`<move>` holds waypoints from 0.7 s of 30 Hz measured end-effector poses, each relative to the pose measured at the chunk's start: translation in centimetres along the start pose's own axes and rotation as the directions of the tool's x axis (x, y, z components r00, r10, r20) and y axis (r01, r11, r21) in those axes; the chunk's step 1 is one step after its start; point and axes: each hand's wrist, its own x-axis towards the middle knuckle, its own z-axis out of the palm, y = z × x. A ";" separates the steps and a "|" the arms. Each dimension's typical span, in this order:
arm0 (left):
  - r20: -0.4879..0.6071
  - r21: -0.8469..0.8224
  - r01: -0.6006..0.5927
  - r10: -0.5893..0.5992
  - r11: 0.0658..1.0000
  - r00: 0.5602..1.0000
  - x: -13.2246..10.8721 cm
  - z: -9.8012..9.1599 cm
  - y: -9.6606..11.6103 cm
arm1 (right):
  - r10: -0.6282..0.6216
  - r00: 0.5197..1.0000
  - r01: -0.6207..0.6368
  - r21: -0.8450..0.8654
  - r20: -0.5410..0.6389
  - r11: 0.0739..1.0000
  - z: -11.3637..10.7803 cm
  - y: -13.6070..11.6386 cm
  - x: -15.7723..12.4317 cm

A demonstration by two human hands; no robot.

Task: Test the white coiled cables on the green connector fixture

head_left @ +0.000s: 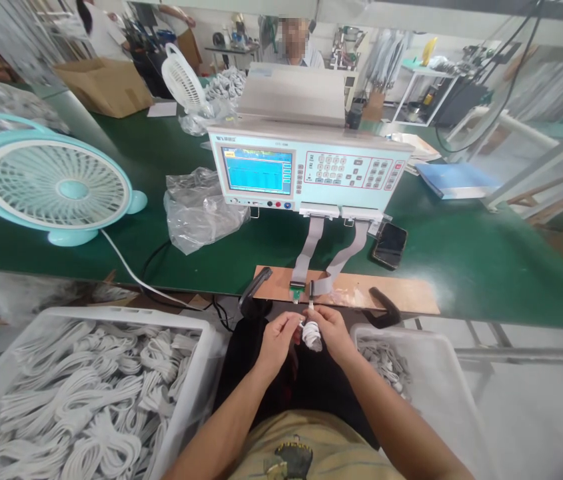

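A coiled white cable hangs between my hands, just off the front edge of the bench. My left hand pinches one end of it, left of the coil. My right hand grips the cable's other end, just below a small connector at the end of a grey ribbon cable. Whether the plug is seated there cannot be made out. Beside it a second ribbon cable ends in a small green circuit board. Both ribbons run up to the tester, whose screen is lit.
A wooden board lies along the bench edge, held by black clamps. White bins with cables stand left and right. A fan, plastic bag and phone lie around. A person sits opposite.
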 end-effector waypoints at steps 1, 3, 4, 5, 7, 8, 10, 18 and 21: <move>0.018 0.007 -0.007 0.006 1.000 1.000 -0.1 -0.2 0.3 | 0.028 1.000 -0.028 0.042 -0.005 0.999 0.1 0.0 0.1; 0.055 0.053 -0.031 0.028 0.998 0.998 -0.1 -0.6 1.2 | 0.083 0.996 -0.080 0.121 -0.020 0.989 0.2 0.0 0.3; 0.079 0.094 -0.053 0.046 0.994 0.996 0.0 -0.8 1.7 | 0.103 0.994 -0.099 0.151 -0.021 0.984 0.2 0.0 0.4; 0.108 0.146 -0.083 0.067 0.986 0.992 0.1 -1.0 2.2 | 0.113 0.993 -0.108 0.172 -0.018 0.979 0.2 0.0 0.5; 0.186 0.250 -0.158 0.112 0.955 0.976 0.4 -1.5 3.0 | 0.112 0.994 -0.110 0.188 -0.002 0.976 0.2 0.0 0.7; 0.223 0.282 -0.190 0.129 0.940 0.966 0.6 -1.7 3.2 | 0.114 0.993 -0.114 0.189 0.013 0.975 0.1 -0.1 0.7; 0.252 0.296 -0.228 0.154 0.928 0.955 1.0 -1.8 3.2 | 0.123 0.991 -0.131 0.185 0.051 0.974 0.0 -0.2 0.7; -0.011 0.258 -0.130 0.137 0.957 0.990 2.0 -0.5 -0.1 | 0.116 0.990 -0.124 0.086 0.083 0.989 -0.6 -0.4 1.0; -0.042 0.266 -0.139 0.155 0.954 0.987 2.1 -0.3 -0.2 | 0.132 0.989 -0.137 0.069 0.068 0.988 -0.7 -0.4 1.1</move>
